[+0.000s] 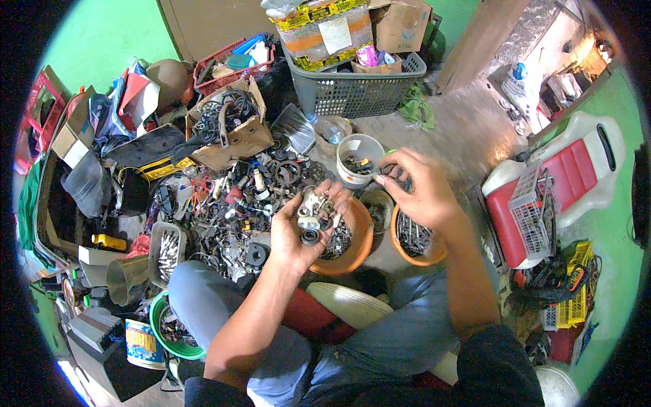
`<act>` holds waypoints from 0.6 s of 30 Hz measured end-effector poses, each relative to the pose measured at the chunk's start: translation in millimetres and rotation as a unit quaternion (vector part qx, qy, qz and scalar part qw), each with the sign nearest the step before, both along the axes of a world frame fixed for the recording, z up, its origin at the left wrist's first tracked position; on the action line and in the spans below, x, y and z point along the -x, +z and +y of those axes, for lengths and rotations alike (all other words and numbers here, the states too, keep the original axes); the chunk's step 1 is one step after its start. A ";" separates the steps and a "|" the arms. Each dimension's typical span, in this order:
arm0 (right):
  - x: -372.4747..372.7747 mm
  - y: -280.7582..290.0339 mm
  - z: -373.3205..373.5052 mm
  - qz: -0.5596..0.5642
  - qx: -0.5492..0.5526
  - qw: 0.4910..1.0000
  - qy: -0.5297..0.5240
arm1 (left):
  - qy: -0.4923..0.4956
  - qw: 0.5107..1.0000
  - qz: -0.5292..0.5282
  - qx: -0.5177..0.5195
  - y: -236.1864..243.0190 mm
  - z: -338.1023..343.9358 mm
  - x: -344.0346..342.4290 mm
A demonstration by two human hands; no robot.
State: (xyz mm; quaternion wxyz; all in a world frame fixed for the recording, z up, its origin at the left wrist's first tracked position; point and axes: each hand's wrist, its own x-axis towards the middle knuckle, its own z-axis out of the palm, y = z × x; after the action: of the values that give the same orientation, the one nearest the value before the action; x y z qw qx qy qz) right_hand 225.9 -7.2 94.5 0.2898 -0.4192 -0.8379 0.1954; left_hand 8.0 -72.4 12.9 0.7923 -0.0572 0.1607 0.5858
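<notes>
My left hand (296, 239) is palm up and cupped, with a small heap of metal parts (313, 211) resting in it. Among them are shiny pieces and a dark ring (310, 237) near the heel of the palm. Over the right rim of a white bucket (360, 146), my right hand (422, 186) has its fingers curled and thumb pressed in; what it pinches is too small to name. Small dark parts lie in the bottom of that bucket. Below my hands, two orange bowls (366, 237) (421, 260) contain metal bolts or similar pieces.
A wide pile of mixed scrap parts (234, 203) spreads to my left, beside a clear tub of metal pieces (167, 252). A cardboard box of cables (230, 146) stands behind. Further back is a grey basket (356, 95); a red and white seat (553, 186) lies at right.
</notes>
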 end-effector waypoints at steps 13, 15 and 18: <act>-20.8 -75.4 25.4 -0.287 0.075 0.954 -0.044 | -0.017 1.000 -0.010 0.001 -4.9 -0.5 2.2; -21.7 -80.3 25.9 -0.322 0.075 0.942 -0.055 | -0.017 1.000 -0.006 -0.006 -7.1 -1.1 4.1; -18.3 -78.9 22.5 -0.304 0.049 0.950 -0.052 | -0.014 1.000 0.002 0.003 -1.4 -1.7 2.8</act>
State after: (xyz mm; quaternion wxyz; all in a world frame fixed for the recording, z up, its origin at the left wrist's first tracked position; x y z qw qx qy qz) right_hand 244.3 15.3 15.5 0.0102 -0.5152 -0.8528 0.0845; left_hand 5.3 -74.1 11.6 0.7997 -0.0565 0.1649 0.5745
